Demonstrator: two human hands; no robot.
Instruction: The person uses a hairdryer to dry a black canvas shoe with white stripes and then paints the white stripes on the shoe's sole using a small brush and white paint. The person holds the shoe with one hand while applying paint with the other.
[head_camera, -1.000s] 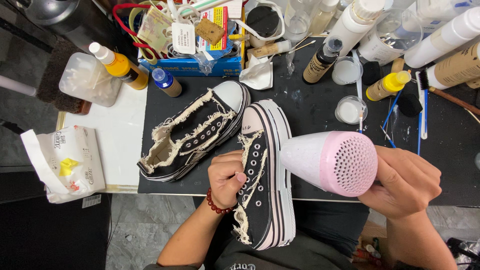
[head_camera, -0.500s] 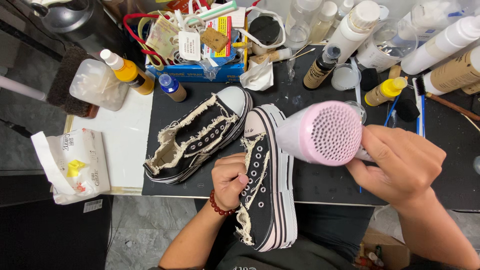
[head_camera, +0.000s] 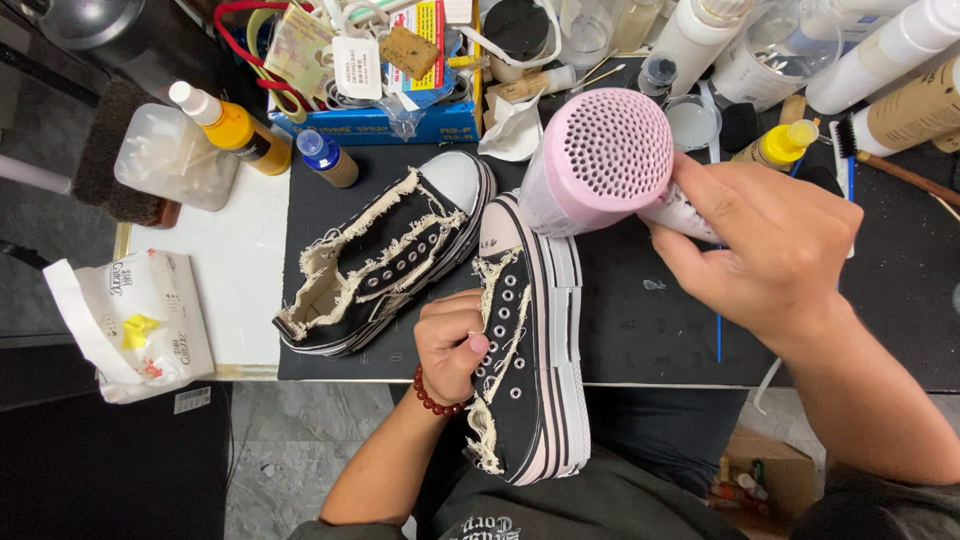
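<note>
My left hand (head_camera: 452, 340) grips the shoe (head_camera: 525, 370) on the tabletop (head_camera: 650, 330); my right (head_camera: 775, 245), closed round the dryer (head_camera: 605, 165), should aim its nozzle steadily at the toe.

left hand (head_camera: 452, 340) grips black sneaker (head_camera: 525, 350) | right hand (head_camera: 775, 240) holds pink dryer (head_camera: 600, 165)

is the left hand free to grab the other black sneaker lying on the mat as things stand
Probably not right now: the left hand is gripping the sneaker under the pink hair dryer. The other sneaker lies just beside it, nothing between, so letting go would leave the way free.
</note>
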